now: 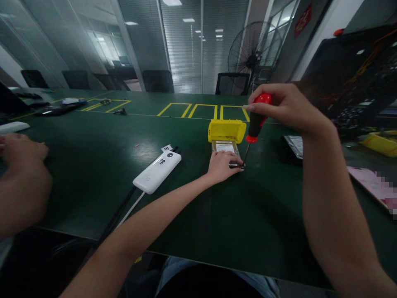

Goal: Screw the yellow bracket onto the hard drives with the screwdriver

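Observation:
My right hand [276,101] is closed around the top of a screwdriver [257,118] with a red and black handle. Its shaft points steeply down, and the tip meets a small dark metal piece [236,164] by my left fingertips. My left hand [223,164] grips a hard drive [226,146] with a white label, on the green table. The hand covers the drive's near part, so what the tip touches exactly is hard to see. Directly behind the drive stands a small yellow bin [227,130] with small dark bits inside.
A white power bank [157,170] with cables lies left of my forearm. Another drive [294,147] and a pink phone-like object [372,186] lie to the right, near a yellow tray [381,142]. Another person's hand [23,151] rests at the left. Yellow tape marks the green table [186,215].

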A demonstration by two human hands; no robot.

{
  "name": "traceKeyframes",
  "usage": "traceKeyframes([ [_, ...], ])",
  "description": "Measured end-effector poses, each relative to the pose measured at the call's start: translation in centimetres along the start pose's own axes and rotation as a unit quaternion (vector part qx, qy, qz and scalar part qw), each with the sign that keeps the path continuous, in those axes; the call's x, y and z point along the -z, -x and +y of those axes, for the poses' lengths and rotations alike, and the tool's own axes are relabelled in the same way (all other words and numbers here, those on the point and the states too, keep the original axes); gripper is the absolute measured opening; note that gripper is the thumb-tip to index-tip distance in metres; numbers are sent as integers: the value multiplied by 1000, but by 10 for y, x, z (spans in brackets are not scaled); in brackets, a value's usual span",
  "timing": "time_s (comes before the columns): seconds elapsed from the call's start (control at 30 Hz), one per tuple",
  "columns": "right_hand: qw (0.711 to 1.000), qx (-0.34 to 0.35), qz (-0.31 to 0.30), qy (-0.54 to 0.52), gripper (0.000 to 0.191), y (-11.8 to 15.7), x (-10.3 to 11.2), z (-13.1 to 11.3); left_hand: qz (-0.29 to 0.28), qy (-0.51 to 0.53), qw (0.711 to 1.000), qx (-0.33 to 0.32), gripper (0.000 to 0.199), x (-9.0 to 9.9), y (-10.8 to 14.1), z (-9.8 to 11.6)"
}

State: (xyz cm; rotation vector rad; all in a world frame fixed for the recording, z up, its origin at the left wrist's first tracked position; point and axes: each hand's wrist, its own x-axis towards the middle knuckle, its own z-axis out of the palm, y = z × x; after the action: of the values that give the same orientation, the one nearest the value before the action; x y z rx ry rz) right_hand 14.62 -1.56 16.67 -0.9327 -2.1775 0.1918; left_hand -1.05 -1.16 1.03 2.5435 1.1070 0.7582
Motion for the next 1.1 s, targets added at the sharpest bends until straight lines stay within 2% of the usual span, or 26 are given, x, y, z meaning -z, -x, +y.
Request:
traceKeyframes([
  [0.3, 983, -8, 37, 178, 27, -1, -2, -6, 2, 15, 1000, 1, 19, 2, 0, 3],
  [0.6, 984, -14, 35, 173, 28, -1, -1, -3, 9, 16, 1000, -6, 19, 0, 0, 1],
  [0.83, 995, -13, 19, 98, 20, -2, -3, -4, 16, 4, 1000, -2, 18, -1, 0, 2],
  [0.97, 999, 7, 0, -47, 16, -1, -5, -2, 9, 3, 1000, -12, 20, 0, 1, 0],
  [1.1, 985, -1, 18, -171, 14, 0, -9, 5, 0, -1, 1000, -8, 21, 1, 2, 0],
])
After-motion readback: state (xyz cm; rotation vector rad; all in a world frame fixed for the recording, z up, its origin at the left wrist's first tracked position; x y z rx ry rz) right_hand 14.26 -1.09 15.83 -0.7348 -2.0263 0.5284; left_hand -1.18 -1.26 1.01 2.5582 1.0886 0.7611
